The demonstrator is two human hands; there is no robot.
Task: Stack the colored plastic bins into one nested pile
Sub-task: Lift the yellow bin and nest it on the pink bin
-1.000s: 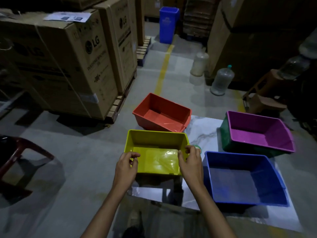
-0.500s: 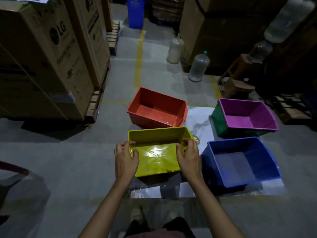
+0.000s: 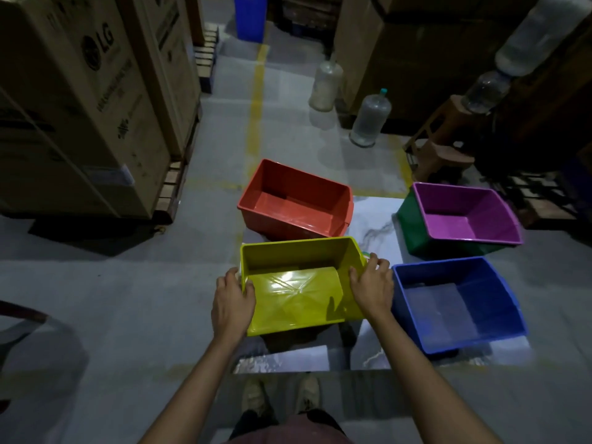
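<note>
Both your forearms reach forward and slightly inward, bare to the elbow. Your left hand (image 3: 233,302) has its fingers curled over a yellow bin's (image 3: 298,293) left rim, fingertips inside the wall and palm outside it. Your right hand (image 3: 372,288) mirrors it on the right rim, thumb hooked inside and fingers (image 3: 376,263) wrapped over the outer edge. Your wrists stay straight, knuckles up.

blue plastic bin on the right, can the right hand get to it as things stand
Probably yes, once freed. The right hand grips the yellow plastic bin's right rim, and the open blue plastic bin sits just beside it with nothing between them.
</note>
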